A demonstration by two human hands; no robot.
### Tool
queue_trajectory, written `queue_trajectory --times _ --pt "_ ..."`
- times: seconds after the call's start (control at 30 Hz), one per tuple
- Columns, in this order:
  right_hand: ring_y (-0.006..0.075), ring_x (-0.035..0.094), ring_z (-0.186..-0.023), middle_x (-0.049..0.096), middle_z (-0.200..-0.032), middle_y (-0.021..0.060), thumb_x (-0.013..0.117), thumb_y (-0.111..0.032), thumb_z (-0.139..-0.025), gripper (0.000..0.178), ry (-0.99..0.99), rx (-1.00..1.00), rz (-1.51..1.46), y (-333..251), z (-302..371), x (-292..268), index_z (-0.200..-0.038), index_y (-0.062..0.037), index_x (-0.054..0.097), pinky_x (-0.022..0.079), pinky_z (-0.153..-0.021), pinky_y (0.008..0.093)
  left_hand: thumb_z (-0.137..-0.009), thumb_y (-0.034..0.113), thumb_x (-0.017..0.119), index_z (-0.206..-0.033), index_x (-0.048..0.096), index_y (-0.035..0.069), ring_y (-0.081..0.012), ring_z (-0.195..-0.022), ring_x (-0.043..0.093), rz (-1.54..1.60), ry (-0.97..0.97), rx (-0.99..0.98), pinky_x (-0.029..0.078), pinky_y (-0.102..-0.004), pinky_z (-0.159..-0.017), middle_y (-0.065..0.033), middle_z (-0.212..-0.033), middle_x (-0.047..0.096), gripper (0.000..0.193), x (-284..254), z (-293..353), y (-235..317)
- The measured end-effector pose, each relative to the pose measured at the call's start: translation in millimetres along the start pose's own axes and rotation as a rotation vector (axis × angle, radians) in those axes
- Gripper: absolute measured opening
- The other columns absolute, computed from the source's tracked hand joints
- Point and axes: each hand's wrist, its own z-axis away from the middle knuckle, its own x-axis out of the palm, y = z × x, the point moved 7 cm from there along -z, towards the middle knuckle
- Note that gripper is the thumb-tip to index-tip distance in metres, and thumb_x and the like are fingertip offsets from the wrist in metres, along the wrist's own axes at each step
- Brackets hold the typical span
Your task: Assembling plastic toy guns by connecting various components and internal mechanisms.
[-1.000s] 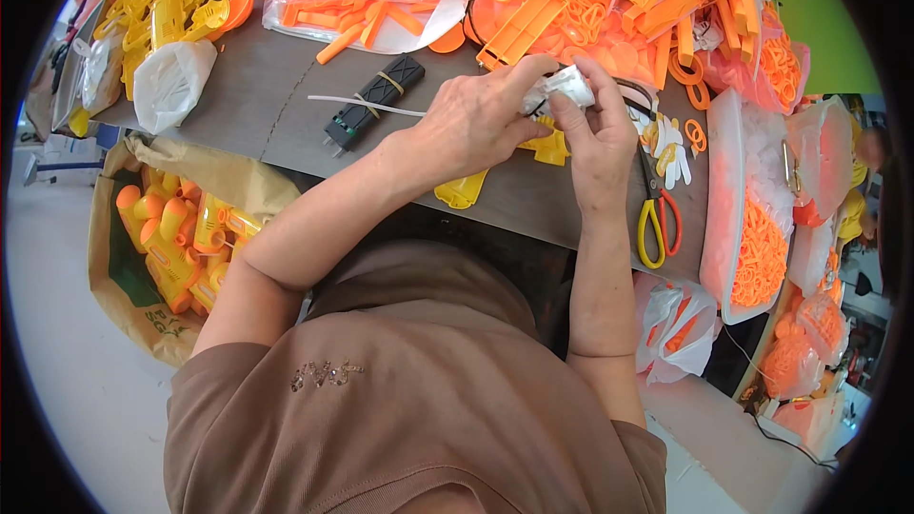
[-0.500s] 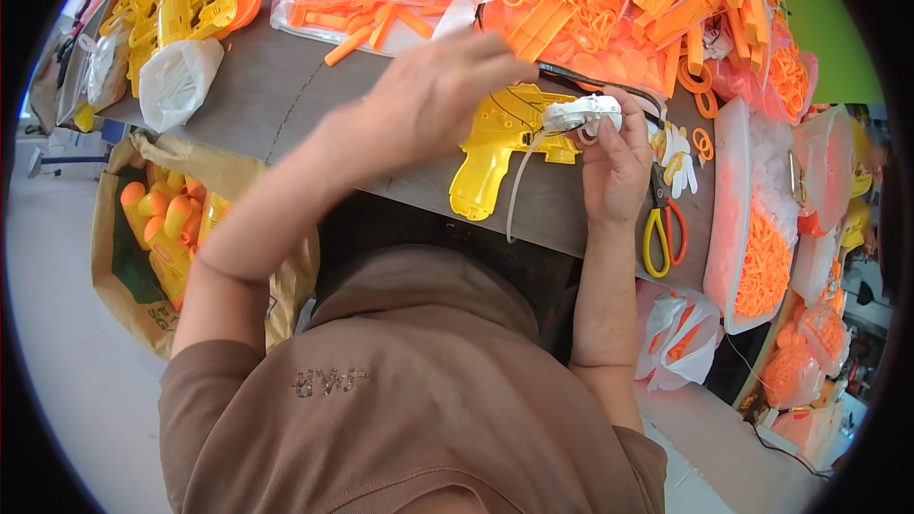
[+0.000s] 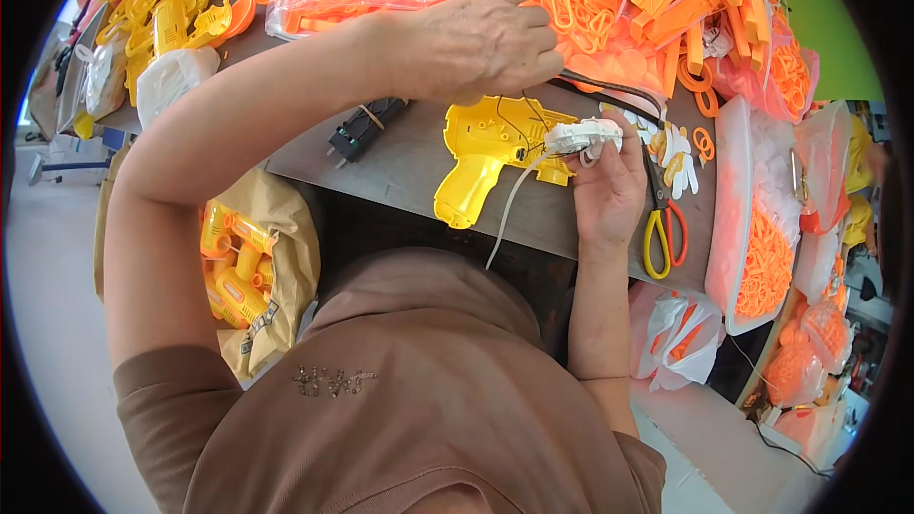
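My left hand [image 3: 490, 43] is over the near edge of the orange parts pile. Its index finger points to the right and the other fingers are curled; their tips are hidden, so I cannot make out what they hold. My right hand [image 3: 609, 186] grips a white plastic mechanism [image 3: 583, 136] between thumb and fingers, with a thin pale tube [image 3: 505, 209] hanging from it. Just left of and behind it, a yellow toy-gun shell half [image 3: 471, 157] lies inner side up on the table, with thin dark wires [image 3: 526, 124] above it.
Orange plastic parts [image 3: 590, 14] heap at the back. Scissors [image 3: 657, 228] with yellow and red handles lie right of my right hand, near small white pieces [image 3: 678, 162]. A black device [image 3: 362, 133] is at left. A bin [image 3: 724, 219] stands right, a paper bag [image 3: 286, 266] below left.
My left hand has moved up and right, farther over the orange pile, uncovering the black device. The yellow shell half has shifted slightly left. My right hand still holds the white mechanism.
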Motion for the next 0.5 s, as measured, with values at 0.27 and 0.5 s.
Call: queue_trajectory --times 0.27,0.5 --pt "0.0209 0.059 -0.100 0.057 -0.110 0.0077 0.055 -0.010 -0.091 0.035 0.075 -0.051 0.077 3.8 9.7 7.1 -0.123 -0.0032 0.045 0.050 -0.085 0.0391 -0.077 0.022 0.064 -0.093 0.053 0.003 -0.0260 -0.077 0.063 0.208 -0.174 -0.469 0.047 -0.0396 -0.059 -0.0103 -0.086 0.057 0.027 10.8 34.7 10.2" --pt "0.0216 0.060 -0.098 0.057 -0.109 0.0077 0.059 -0.009 -0.089 0.037 0.098 -0.062 0.185 6.8 9.5 10.9 -0.122 -0.0030 0.045 0.052 -0.084 0.0402 -0.075 0.035 0.071 -0.098 0.052 0.008 -0.0251 -0.085 0.061 0.321 0.022 -0.463 0.046 -0.0407 -0.062 -0.0099 -0.094 0.054 0.041 2.6 52.0 17.0"
